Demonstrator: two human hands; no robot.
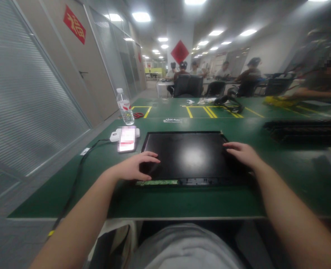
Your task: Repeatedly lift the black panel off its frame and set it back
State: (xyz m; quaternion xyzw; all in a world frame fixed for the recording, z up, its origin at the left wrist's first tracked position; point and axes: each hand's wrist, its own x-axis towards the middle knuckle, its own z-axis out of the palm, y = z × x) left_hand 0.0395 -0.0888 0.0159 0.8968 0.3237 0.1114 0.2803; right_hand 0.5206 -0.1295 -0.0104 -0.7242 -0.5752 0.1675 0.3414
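A black flat display panel [171, 153] lies face up on the green table [182, 203] in front of me. Along its near edge runs a thin green circuit board [157, 182]. My left hand [139, 165] is at the panel's left side, thumb and fingers apart, with the fingertips over the screen. At the right edge is my right hand [242, 153], its fingers stretched toward the frame. Neither hand is wrapped round anything. Whether the fingertips press on the panel or hover just above it, I cannot tell.
Left of the panel are a lit phone [127, 139], a white power strip [115, 135] with a black cable [80, 172], a water bottle [125, 107] and red scissors [138, 115]. Long black parts [302, 130] lie to the right. Several people sit at tables beyond.
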